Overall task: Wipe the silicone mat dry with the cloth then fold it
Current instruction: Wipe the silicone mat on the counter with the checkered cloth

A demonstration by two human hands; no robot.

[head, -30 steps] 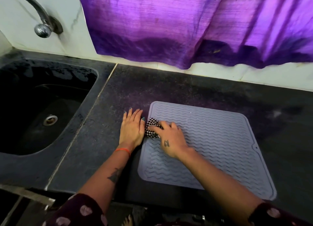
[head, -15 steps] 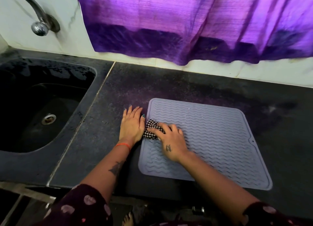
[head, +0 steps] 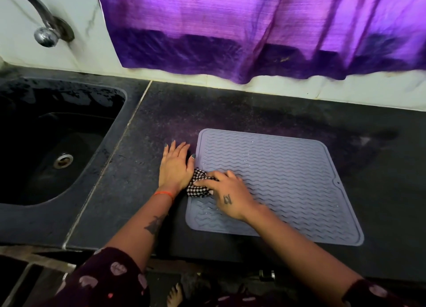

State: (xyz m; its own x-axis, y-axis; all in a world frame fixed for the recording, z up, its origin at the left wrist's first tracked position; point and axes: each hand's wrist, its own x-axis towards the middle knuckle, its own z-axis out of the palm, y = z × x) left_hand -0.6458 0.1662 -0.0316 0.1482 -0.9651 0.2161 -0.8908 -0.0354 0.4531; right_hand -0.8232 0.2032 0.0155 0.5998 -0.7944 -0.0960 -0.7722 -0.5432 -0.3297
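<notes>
The right hand (head: 227,192) gripped the bunched checkered cloth (head: 198,185) at the left edge of the silicone mat (head: 283,175), left hand (head: 176,166) flat on the counter (head: 230,108) beside it, unwiped ridges stretching away rightward.

A grey silicone mat (head: 276,182) lies flat on the dark counter (head: 242,108). At its left edge the right hand (head: 227,192) presses a bunched checkered cloth (head: 199,184) onto it. The left hand (head: 176,166) rests flat on the counter, thumb touching the mat's edge. A black sink (head: 69,214) sits at far left.
</notes>
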